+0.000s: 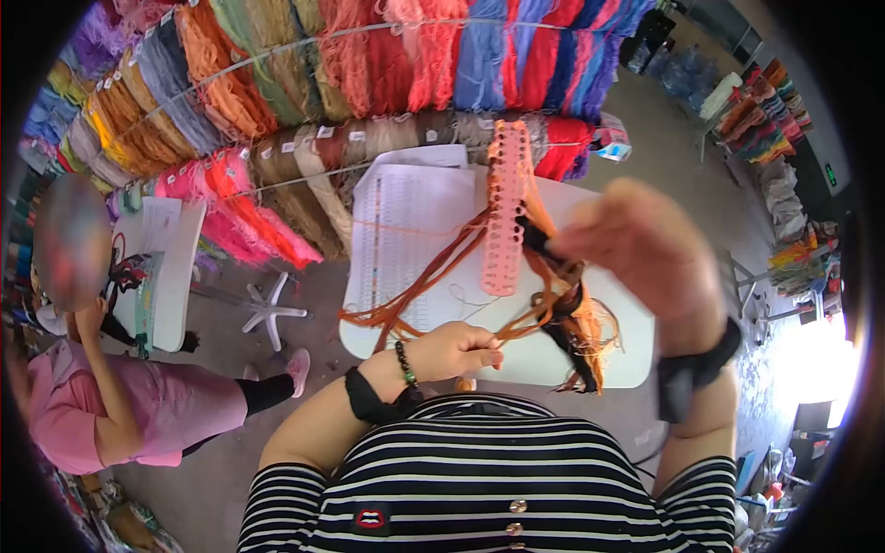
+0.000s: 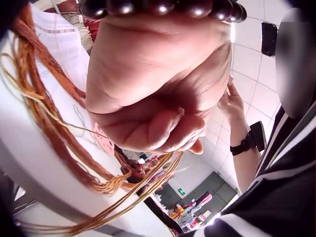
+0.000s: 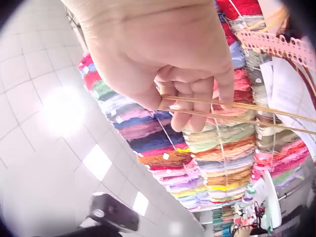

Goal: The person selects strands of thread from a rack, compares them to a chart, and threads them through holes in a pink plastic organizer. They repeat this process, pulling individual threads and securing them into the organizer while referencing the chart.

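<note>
A pink perforated thread card (image 1: 503, 221) lies on the white table, with orange, brown and black floss hanging from its holes. My left hand (image 1: 456, 350) is at the table's near edge with its fingers curled in. In the left wrist view, golden-brown threads (image 2: 160, 168) come out from under those curled fingers. My right hand (image 1: 645, 249), blurred in the head view, is raised to the right of the card. Thumb and fingers of that hand pinch a few thin golden strands (image 3: 247, 106), which stretch away to the right in the right wrist view. A rust-brown bundle (image 1: 433, 263) trails left from the card.
Printed sheets (image 1: 415, 230) lie under the threads on the table (image 1: 608, 364). Racks of coloured skeins (image 1: 378, 78) stand right behind it. To the left, a person in pink (image 1: 138, 396) is at another white table (image 1: 184, 276), near a wheeled chair base (image 1: 267, 311).
</note>
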`<state>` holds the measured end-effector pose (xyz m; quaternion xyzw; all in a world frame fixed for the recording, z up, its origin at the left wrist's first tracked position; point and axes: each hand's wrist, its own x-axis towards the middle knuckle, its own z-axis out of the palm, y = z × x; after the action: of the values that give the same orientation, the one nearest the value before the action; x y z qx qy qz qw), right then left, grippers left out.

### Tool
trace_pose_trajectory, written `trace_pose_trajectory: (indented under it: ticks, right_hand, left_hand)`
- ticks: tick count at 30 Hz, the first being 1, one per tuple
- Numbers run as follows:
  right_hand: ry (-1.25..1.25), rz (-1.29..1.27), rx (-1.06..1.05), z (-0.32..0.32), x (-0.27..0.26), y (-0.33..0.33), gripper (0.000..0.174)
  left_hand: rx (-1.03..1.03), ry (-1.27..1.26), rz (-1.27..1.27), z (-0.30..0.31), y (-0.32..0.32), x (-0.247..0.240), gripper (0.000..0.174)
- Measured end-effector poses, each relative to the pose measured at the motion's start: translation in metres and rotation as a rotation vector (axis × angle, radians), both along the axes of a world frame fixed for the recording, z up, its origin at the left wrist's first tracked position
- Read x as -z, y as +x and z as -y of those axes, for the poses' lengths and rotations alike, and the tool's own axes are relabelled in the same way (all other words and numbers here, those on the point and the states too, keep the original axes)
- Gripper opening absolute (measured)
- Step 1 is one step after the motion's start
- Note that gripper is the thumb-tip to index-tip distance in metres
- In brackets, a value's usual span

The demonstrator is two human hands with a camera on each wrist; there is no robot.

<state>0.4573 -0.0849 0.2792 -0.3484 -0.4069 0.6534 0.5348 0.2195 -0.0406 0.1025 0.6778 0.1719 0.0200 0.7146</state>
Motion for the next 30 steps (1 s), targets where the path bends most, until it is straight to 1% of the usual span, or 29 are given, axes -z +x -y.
trace_pose_trajectory:
  ticks: [1,2,4,5,6,8,11,12,14,15,17,18,20,23,25,26,27,29,30]
  right_hand:
    - [0.050,-0.067,0.034,0.003,-0.009,0.011,0.025]
    - [0.085,-0.144,0.088,0.006,-0.016,0.022,0.022]
    - [0.102,-0.200,0.146,0.013,-0.031,0.046,0.018]
    - [0.097,-0.174,0.159,0.016,-0.031,0.057,0.016]
    - [0.092,-0.148,0.171,0.019,-0.030,0.069,0.016]
    - [0.108,-0.082,0.211,0.029,-0.023,0.085,0.015]
    - [0.095,-0.015,0.437,0.044,-0.034,0.108,0.016]
    - [0.158,0.008,0.360,0.045,-0.042,0.118,0.020]
    - [0.140,0.039,0.454,0.055,-0.051,0.151,0.021]
    - [0.131,0.058,0.502,0.061,-0.056,0.169,0.022]
    - [0.180,0.092,0.514,0.075,-0.068,0.188,0.023]
    - [0.201,0.096,0.526,0.080,-0.074,0.189,0.023]
    - [0.190,0.100,0.408,0.093,-0.076,0.202,0.028]
    - [0.157,0.158,0.240,0.116,-0.083,0.241,0.038]
    - [0.129,0.212,0.130,0.128,-0.092,0.263,0.045]
    - [0.119,0.277,0.203,0.134,-0.094,0.269,0.045]
    - [0.103,0.343,0.274,0.137,-0.097,0.268,0.045]
    - [0.080,0.537,0.674,0.148,-0.091,0.264,0.039]
    - [0.068,0.633,0.873,0.153,-0.085,0.261,0.037]
  left_hand:
    - [0.031,-0.052,-0.048,-0.001,-0.004,0.004,0.023]
    - [0.029,-0.159,-0.005,-0.001,-0.009,0.020,0.025]
    - [0.006,-0.181,-0.004,-0.002,-0.018,0.024,0.026]
    - [-0.003,-0.191,-0.001,-0.004,-0.021,0.025,0.027]
    - [0.004,-0.126,-0.014,-0.006,-0.023,0.026,0.028]
    - [-0.028,-0.113,-0.009,-0.008,-0.024,0.033,0.028]
    - [-0.067,-0.105,-0.013,-0.012,-0.026,0.037,0.030]
    - [-0.070,-0.119,-0.019,-0.014,-0.026,0.036,0.031]
    - [-0.076,-0.145,0.019,-0.014,-0.025,0.038,0.028]
    - [-0.071,-0.140,-0.002,-0.016,-0.026,0.039,0.028]
    - [-0.054,-0.132,-0.041,-0.019,-0.027,0.039,0.029]
    - [-0.074,-0.128,0.006,-0.020,-0.027,0.043,0.029]
    - [-0.115,-0.120,0.099,-0.022,-0.026,0.053,0.030]
    - [-0.148,-0.213,0.029,-0.027,-0.022,0.034,0.028]
    - [-0.122,-0.265,-0.041,-0.032,-0.023,0.032,0.025]
    - [-0.108,-0.291,-0.073,-0.035,-0.023,0.031,0.024]
    - [-0.121,-0.256,-0.062,-0.036,-0.023,0.034,0.023]
    - [-0.146,-0.186,-0.041,-0.038,-0.026,0.043,0.022]
    - [-0.208,-0.157,-0.036,-0.037,-0.027,0.039,0.021]
